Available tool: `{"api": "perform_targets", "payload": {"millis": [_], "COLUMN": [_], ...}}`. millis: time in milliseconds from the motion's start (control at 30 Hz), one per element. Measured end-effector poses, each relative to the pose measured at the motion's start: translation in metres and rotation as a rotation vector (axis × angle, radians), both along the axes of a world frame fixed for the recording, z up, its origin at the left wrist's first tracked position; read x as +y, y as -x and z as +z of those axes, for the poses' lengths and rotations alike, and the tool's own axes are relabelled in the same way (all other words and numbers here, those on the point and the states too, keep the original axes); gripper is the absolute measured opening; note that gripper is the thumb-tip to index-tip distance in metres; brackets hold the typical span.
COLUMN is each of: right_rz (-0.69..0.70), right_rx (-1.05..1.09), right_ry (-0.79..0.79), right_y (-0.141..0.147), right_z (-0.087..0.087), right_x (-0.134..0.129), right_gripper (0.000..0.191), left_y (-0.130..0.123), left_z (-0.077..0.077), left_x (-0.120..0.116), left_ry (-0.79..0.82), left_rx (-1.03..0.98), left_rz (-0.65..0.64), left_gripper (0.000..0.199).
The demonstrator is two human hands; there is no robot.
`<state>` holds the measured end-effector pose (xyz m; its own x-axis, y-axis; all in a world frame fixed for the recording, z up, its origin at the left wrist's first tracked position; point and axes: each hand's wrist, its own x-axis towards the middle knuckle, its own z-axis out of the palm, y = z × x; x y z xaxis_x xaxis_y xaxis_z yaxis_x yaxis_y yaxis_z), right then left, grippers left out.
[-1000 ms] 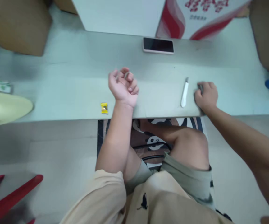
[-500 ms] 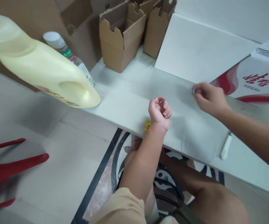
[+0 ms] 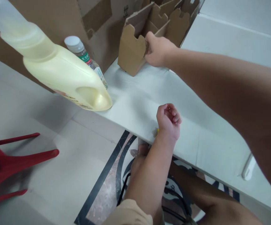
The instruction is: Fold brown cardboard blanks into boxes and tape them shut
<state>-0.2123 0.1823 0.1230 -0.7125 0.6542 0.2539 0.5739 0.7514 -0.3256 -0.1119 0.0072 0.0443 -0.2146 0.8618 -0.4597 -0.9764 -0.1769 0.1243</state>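
Note:
My right hand (image 3: pixel 159 50) reaches across to the front cardboard box (image 3: pixel 130 50), an open-topped box with notched flaps. Its fingers are closed at the box's right wall; the fingertips are partly hidden. My left hand (image 3: pixel 169 120) rests above the white tabletop (image 3: pixel 140 97) near its front edge, palm side up with the fingers curled in. Nothing shows inside that curl. Just behind the left wrist, a small yellow piece (image 3: pixel 158 130) peeks out, mostly covered.
A large pale-yellow bottle (image 3: pixel 67 72) leans in from the left, before a clear drink bottle (image 3: pixel 86 56) with a white cap. More cardboard boxes (image 3: pixel 177 25) stand behind. A white-handled tool (image 3: pixel 248 168) lies at right. A red stool (image 3: pixel 13 159) is on the floor.
My right hand has moved left and away from me, from beside the red-and-white carton to the cardboard box. The small shiny thing at its fingertips no longer shows. My left hand stays curled.

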Motion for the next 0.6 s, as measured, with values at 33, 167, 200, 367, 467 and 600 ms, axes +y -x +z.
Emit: {"api": "perform_targets", "payload": {"millis": [33,167,200,367,467,600], "right_rz": [-0.032,-0.144,-0.165,-0.246,-0.327,-0.346], "right_rx": [-0.078,-0.221,-0.231,-0.200,-0.083,0.271], "right_ry": [-0.010,-0.065,-0.078,-0.169,-0.270,-0.385], "right_y": [-0.008,-0.056,-0.072,-0.184,-0.269,-0.369], "right_z": [-0.001,0.000,0.000,0.007,0.005,-0.019], "right_x": [-0.001,-0.008,-0.011,-0.044,-0.078,-0.125], "right_gripper": [0.025,0.021,0.023,0.035,0.034,0.031], "left_y": [0.001,-0.001,-0.003,-0.016,-0.019,-0.022], "left_z": [0.000,-0.004,-0.005,-0.010,-0.014,-0.020], "left_x": [0.001,0.003,0.003,-0.002,-0.003,0.000], "left_ry": [0.013,0.173,0.212,0.327,0.382,0.080], "left_rx": [0.011,0.273,0.394,0.865,1.084,1.349], "left_rz": [-0.004,0.082,0.146,0.599,0.772,0.608], "left_gripper": [0.023,0.024,0.025,0.011,0.014,0.030]}}
